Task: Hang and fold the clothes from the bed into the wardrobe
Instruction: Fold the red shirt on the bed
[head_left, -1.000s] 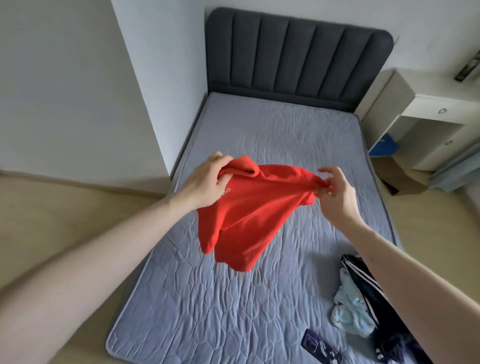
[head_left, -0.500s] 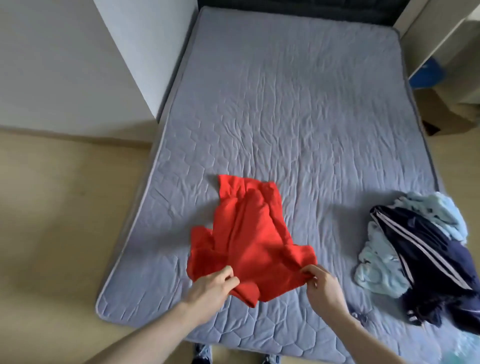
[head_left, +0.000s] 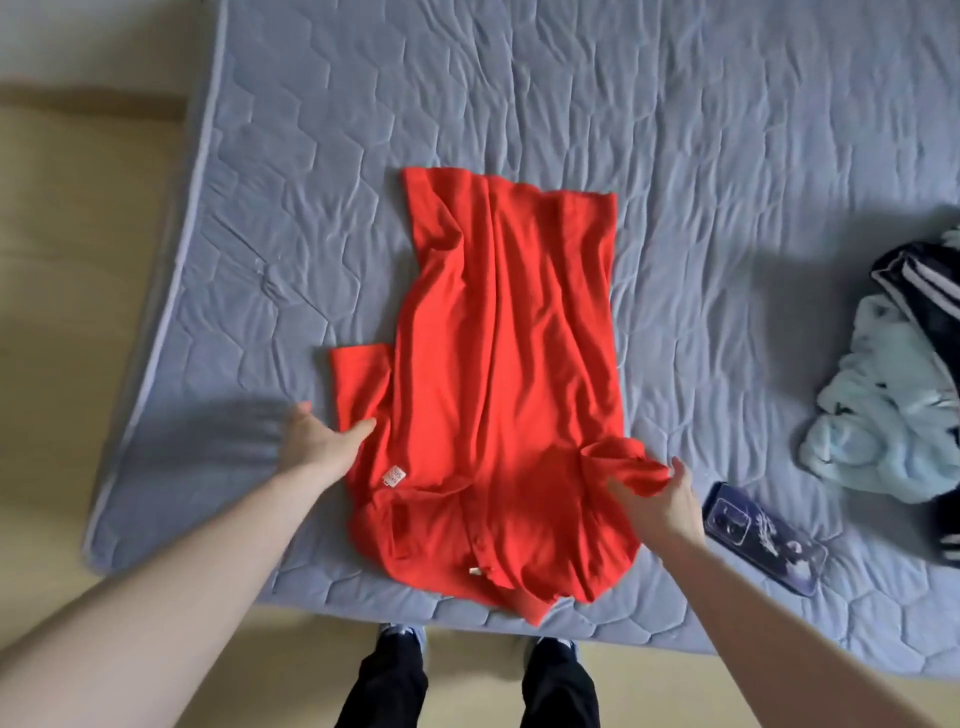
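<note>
A red polo shirt (head_left: 509, 364) lies spread along the grey quilted mattress (head_left: 701, 156), its collar and buttons toward me at the near edge. My left hand (head_left: 317, 441) is at the shirt's left sleeve, fingers spread, with the thumb resting on the fabric. My right hand (head_left: 660, 493) pinches the bunched right sleeve between thumb and fingers. A small white label shows near the left shoulder. The wardrobe is out of view.
A pile of clothes, a navy garment with white stripes (head_left: 919, 291) over a light blue one (head_left: 878, 421), lies at the right of the bed. A phone in a dark printed case (head_left: 763, 540) rests beside my right hand. My feet stand at the mattress edge.
The shirt went from hanging in the air between both hands to lying flat on the mattress. My hands have shifted from the shoulders to the sleeves, and my view has tipped downward.
</note>
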